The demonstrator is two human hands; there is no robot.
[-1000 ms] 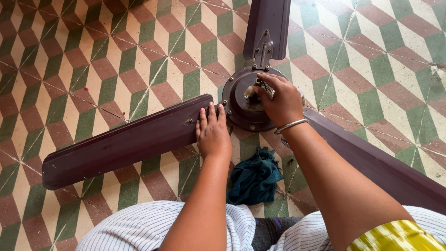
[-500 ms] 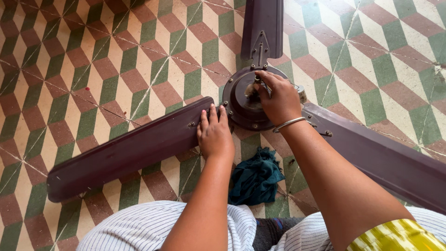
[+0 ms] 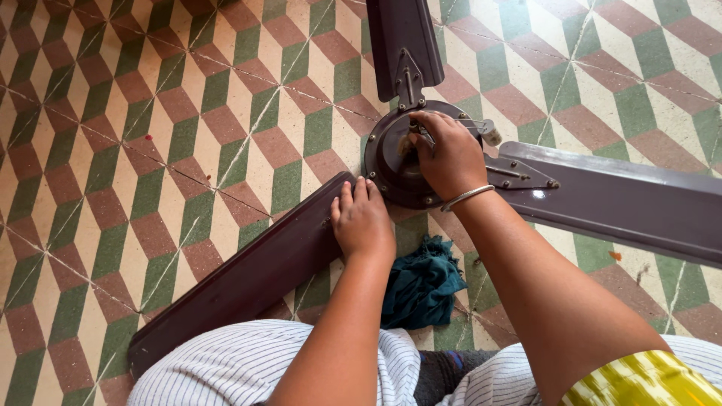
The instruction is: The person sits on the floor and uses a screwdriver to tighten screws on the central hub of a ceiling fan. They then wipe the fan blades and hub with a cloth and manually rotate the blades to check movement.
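Observation:
A dark brown ceiling fan lies on the tiled floor, its round motor hub (image 3: pixel 391 169) in the middle of the view. My left hand (image 3: pixel 362 219) rests flat, fingers together, on the inner end of the lower-left blade (image 3: pixel 248 274). My right hand (image 3: pixel 444 154), with a metal bangle at the wrist, is closed on a small tool at the centre of the hub; the tool is mostly hidden by my fingers. A second blade (image 3: pixel 402 37) points away from me. The third blade (image 3: pixel 632 199) runs off to the right.
A crumpled teal cloth (image 3: pixel 423 286) lies on the floor just below the hub, between my arms. The floor (image 3: pixel 150 135) has a green, maroon and cream cube pattern. My striped trousers (image 3: pixel 226 368) fill the bottom edge.
The fan has turned slightly clockwise: the right blade has swung up toward level and the lower-left blade has risen. Both hands stay on the fan.

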